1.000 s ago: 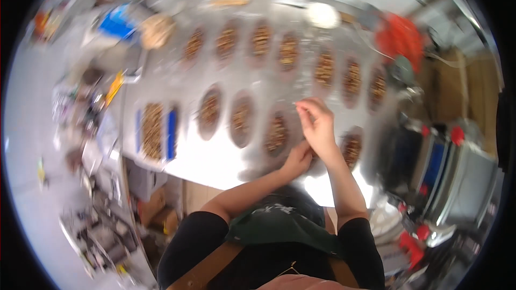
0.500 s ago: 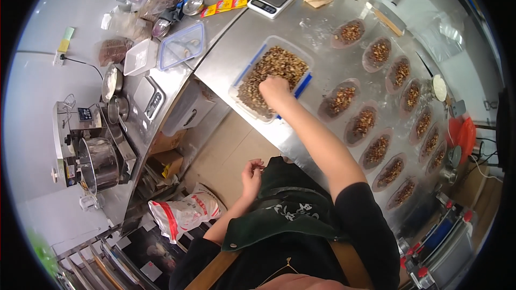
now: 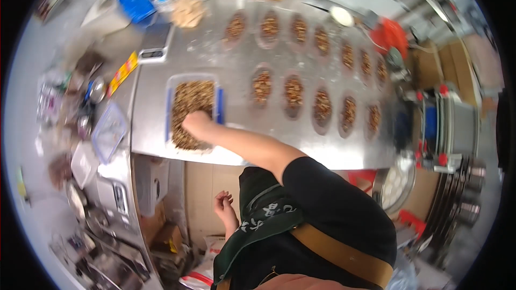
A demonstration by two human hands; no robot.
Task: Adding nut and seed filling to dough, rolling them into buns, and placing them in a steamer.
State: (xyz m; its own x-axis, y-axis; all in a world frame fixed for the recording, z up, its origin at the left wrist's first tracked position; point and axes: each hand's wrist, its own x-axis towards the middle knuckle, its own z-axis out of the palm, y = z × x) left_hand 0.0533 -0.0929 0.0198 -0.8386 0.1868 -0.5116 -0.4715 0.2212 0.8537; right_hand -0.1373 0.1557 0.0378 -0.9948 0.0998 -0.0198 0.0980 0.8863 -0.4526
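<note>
My right hand [image 3: 198,124] reaches down into a clear plastic tub [image 3: 220,106] with blue clips. The tub is filled with chopped nuts [image 3: 193,94], and the hand's curled fingers are pressed into them, with the tips hidden. My left hand [image 3: 223,202] hangs low beside my apron, off the table, its fingers loosely bent and slightly apart, with nothing visible in it. Right of the tub, flat brown oval dough pieces [image 3: 262,87] lie in two rows, each topped with chopped nuts.
A kitchen scale [image 3: 156,43] and a crumpled beige cloth [image 3: 188,12] sit behind the tub. On the left counter are a clear lid [image 3: 109,131], a second scale [image 3: 112,195] and several bags. A rack with red clamps [image 3: 442,123] stands at the right.
The view has turned to the right, so the table appears rotated and more of its right side shows. My right hand stays in the nuts; my left hand still hangs low.
</note>
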